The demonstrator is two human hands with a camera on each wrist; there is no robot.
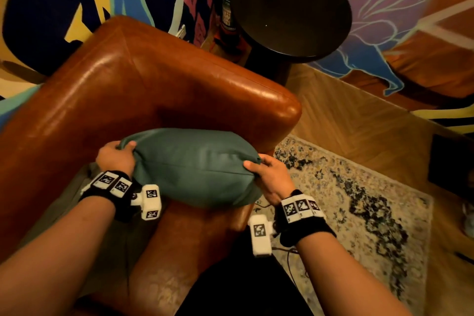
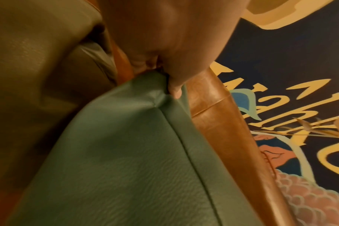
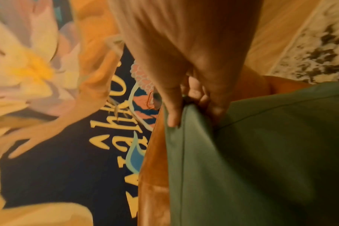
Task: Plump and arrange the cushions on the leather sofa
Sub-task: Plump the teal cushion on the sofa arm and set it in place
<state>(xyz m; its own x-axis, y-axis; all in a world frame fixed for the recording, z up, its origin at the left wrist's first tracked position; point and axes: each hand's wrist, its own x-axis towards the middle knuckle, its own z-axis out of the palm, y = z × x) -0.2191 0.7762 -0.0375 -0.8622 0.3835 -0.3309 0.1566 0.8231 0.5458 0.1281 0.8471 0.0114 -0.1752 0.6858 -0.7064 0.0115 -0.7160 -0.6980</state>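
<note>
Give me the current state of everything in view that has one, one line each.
Teal leather cushion: held by two corners over the sofa arm.
Left hand: grips the cushion's left corner.
Right hand: pinches the cushion's right corner.
Brown leather sofa: its seat mostly hidden by cushion and arms.
Olive cushion: lying on the seat, untouched.
Round dark side table: upright, top bare.

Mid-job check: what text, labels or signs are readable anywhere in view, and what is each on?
Wall mural: large yellow lettering, sideways and cut off; no word reads with certainty.
Green cylinder by the round table: label too blurred.
Wrist bands: black-and-white code squares, no words.
Cushion and sofa: no text.
</note>
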